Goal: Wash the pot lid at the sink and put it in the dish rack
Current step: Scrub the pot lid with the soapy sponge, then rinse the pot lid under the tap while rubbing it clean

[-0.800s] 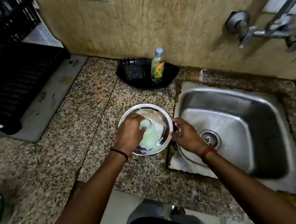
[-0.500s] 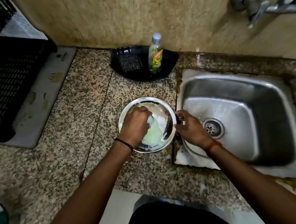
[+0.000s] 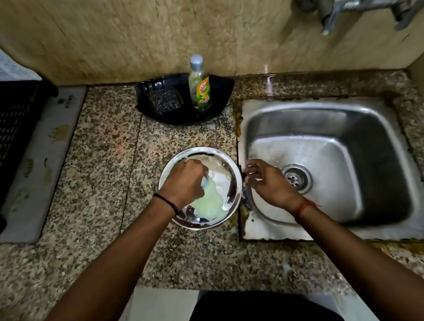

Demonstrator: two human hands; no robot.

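A round steel pot lid (image 3: pixel 227 170) lies on the granite counter just left of the steel sink (image 3: pixel 368 136), streaked with white soap foam. My left hand (image 3: pixel 183 183) is closed over a pale green scrubbing cloth (image 3: pixel 209 202) and presses it onto the lid. My right hand (image 3: pixel 265 182) pinches the lid's right rim, over the sink's edge. The black dish rack (image 3: pixel 3 138) stands at the far left on a white mat.
A black tray (image 3: pixel 217 105) against the wall holds a dish soap bottle (image 3: pixel 200 86) and a dark scouring pad (image 3: pixel 164 101). The tap (image 3: pixel 355 2) juts from the wall above the sink. The counter's front edge runs just below my forearms.
My left hand has slid the green cloth across the lid, spreading foam. My right hand stays at the lid's right rim. The camera has tilted slightly downward.
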